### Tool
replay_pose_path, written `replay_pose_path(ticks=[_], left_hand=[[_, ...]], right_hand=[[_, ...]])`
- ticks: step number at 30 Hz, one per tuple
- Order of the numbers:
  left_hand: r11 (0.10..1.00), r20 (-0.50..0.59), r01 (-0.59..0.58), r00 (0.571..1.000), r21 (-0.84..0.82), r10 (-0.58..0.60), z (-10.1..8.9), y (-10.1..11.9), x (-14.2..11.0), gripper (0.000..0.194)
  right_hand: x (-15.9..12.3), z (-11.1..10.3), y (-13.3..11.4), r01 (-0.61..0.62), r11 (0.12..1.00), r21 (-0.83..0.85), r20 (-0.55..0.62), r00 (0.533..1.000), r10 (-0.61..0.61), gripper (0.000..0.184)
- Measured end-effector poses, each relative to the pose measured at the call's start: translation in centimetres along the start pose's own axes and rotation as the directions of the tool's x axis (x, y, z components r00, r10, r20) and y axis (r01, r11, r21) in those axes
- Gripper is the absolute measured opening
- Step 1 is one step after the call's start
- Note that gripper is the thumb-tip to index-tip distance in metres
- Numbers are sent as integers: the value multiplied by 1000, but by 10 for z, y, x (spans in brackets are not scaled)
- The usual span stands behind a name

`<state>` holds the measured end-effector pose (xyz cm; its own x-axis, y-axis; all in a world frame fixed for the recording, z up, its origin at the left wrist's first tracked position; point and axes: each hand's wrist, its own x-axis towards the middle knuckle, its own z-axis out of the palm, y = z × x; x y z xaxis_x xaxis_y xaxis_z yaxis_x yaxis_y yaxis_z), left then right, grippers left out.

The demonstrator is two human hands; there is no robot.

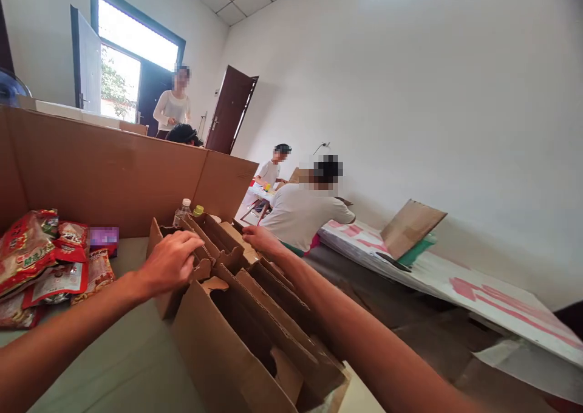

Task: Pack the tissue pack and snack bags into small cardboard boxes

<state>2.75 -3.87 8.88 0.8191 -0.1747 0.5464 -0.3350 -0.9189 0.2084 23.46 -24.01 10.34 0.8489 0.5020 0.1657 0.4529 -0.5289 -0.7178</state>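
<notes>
Several folded brown cardboard boxes (255, 316) stand in a row on the table in front of me. My left hand (169, 262) rests on the flaps of the far box (218, 243), its fingers curled over the left edge. My right hand (259, 238) grips the same box's right side, fingers closed on the cardboard. Both forearms reach in from the bottom of the view.
Red snack packets (40, 261) lie piled at the left. A tall cardboard partition (113, 170) backs the table, with a bottle (183, 211) near it. Three other people are in the room; one sits close behind the boxes. White and pink sheets (455, 279) lie flat at the right.
</notes>
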Motion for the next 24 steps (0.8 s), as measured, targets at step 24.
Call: replay_pose_path(ticks=[24], left_hand=[[994,402,-49,916,97,6,125,-4,151,50]], right_hand=[[52,-3,87,12,964,-266,193,980,41,24]])
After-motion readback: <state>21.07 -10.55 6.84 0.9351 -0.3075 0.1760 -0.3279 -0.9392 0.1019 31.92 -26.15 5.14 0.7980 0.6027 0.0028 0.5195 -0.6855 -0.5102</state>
